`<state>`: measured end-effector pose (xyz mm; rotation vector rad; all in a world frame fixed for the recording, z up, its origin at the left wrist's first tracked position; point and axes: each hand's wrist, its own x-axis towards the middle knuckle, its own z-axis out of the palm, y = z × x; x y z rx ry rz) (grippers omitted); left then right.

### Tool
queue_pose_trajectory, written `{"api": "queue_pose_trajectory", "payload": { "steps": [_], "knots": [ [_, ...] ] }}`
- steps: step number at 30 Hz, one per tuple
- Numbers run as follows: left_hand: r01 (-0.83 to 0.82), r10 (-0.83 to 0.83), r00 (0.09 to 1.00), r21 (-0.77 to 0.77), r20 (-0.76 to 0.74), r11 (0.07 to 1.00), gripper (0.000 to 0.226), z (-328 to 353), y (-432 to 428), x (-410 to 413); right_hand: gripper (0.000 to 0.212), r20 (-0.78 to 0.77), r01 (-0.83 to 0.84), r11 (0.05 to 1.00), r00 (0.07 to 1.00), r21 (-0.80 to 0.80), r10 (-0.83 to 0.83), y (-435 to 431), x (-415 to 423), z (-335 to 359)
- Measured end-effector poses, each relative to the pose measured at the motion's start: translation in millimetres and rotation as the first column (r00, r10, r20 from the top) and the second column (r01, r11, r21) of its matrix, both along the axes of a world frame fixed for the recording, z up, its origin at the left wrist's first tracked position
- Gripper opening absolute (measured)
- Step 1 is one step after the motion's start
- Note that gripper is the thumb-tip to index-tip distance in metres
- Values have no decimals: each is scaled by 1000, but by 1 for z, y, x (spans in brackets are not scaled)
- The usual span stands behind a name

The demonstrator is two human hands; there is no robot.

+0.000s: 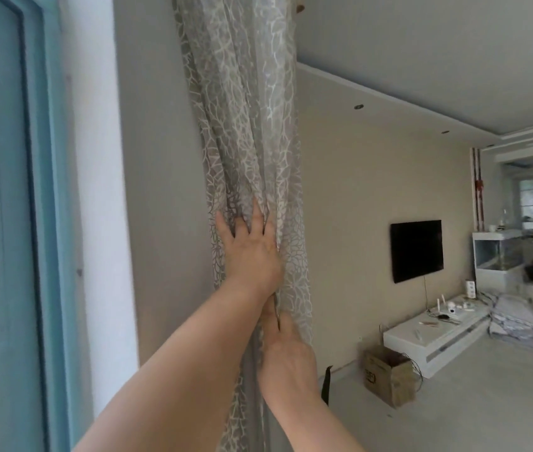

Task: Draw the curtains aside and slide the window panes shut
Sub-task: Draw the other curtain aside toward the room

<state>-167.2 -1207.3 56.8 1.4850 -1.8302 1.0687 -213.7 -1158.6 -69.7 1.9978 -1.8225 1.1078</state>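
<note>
Curtain (242, 125): bunched against wall beside blue window frame (46, 190). Left hand (252, 252): fingers spread, pressing folds. Right hand (286, 357): below, fingers buried in fabric, grip unclear.

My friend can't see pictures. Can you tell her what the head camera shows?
Two bare hands press a bunched, leaf-patterned curtain against the wall, the left hand above the right hand. A blue window frame stands to the left; a dark TV hangs on the wall to the right.
</note>
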Motion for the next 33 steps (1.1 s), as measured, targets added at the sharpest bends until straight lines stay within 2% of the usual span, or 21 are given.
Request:
{"api": "queue_pose_trajectory", "payload": {
  "steps": [7, 13, 15, 18, 21, 26, 33],
  "knots": [
    [14, -15, 1000, 94, 11, 995, 67, 5, 29, 7, 98, 46, -143, 984, 988, -110, 148, 21, 15, -3],
    [-22, 21, 1000, 66, 9, 998, 64, 2, 22, 15, 92, -38, -191, 961, 982, -197, 187, 12, 16, -7],
    [-28, 27, 1000, 42, 9, 999, 64, 1, 14, 16, 83, -57, -200, 957, 980, -210, 192, 4, 15, -5],
    [-40, 40, 999, 18, 12, 999, 64, 0, -1, 14, 69, 21, -211, 959, 976, -192, 219, -12, 10, 2],
    [-72, 72, 997, 11, 7, 997, 65, 1, -16, 10, 59, -49, -169, 974, 985, -152, 163, -30, 5, 8],
    [-96, 96, 995, 41, 9, 994, 69, 4, -47, -4, 60, 8, -153, 984, 988, -92, 154, -61, -5, 15],
    [-3, 5, 999, 57, -37, 998, 65, -1, -48, -5, 70, -89, -106, 993, 991, -46, 102, -52, -9, 12]
  ]
}}
